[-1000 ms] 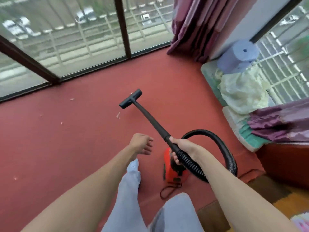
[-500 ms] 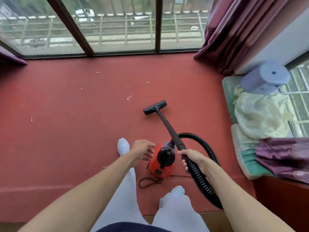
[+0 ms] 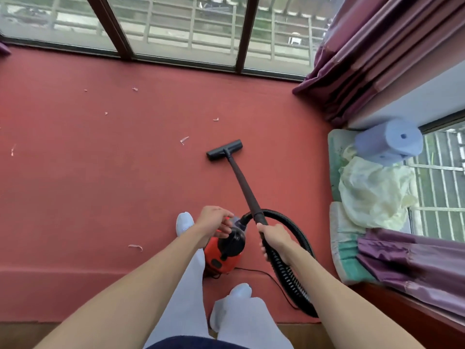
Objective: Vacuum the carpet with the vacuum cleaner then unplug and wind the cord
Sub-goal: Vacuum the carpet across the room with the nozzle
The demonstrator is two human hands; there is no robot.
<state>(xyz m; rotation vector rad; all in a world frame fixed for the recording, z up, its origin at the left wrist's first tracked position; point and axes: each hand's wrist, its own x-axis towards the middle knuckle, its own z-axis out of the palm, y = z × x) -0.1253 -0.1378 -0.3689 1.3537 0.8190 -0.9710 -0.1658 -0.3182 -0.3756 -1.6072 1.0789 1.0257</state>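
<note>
Right hand (image 3: 275,238) grips one vacuum hose (image 3: 286,270); left hand (image 3: 214,220), fingers loose, hovers over one red vacuum cleaner (image 3: 222,253).

We see a matt red carpet (image 3: 100,197) with a fine, even pile. The vacuum cleaner (image 3: 221,253) body is glossy red and black plastic; its hose (image 3: 286,270) is ribbed black plastic, its wand (image 3: 244,187) smooth and matt. The curtain (image 3: 377,54) is purple cloth with a slight sheen. The window (image 3: 176,26) panes are glass in dark frames.
</note>
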